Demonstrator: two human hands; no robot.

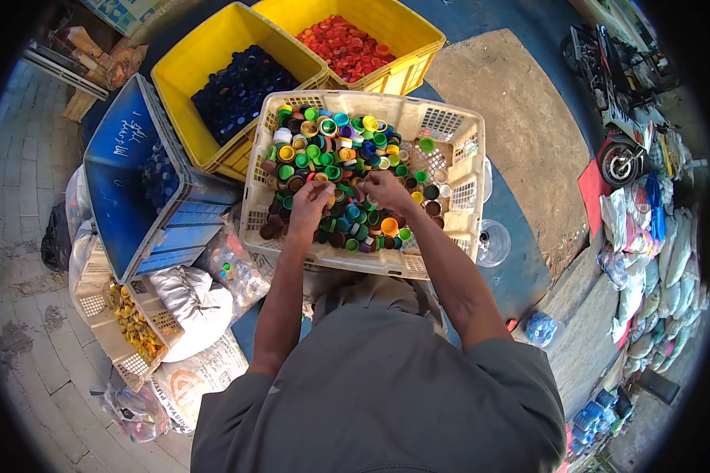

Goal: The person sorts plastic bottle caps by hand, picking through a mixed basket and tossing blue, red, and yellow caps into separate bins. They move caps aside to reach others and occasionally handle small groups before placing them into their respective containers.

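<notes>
From the head view, I see the person's two bare hands down in a pale plastic basket [370,266] with pierced walls, right in front of the lap. Mixed bottle caps [331,154], green, yellow, brown, blue and purple, lie heaped in it, thickest across the left and middle. The left hand [311,203] is over the near-left part of the heap, fingers bunched with the tips turned in toward the middle; whether a cap is pinched there I can't tell. The right hand [388,191] is just beside it, fingers curled toward the left one, a small gap between them; its grip, too, is hidden from me. Caps lie beneath and all around both hands. An orange cap [389,226] sits just below the right hand, nearer the body, and a bright green cap [426,145] lies beyond it, up toward the far right corner.

Past the basket stand a yellow crate [183,75] of dark blue caps [240,88] and another yellow crate [419,65] of red caps [341,49]. To the left, a blue crate [112,177] is tilted, with blue caps [158,177] inside, and below it a smaller basket [96,276] holds yellow caps [136,327].
</notes>
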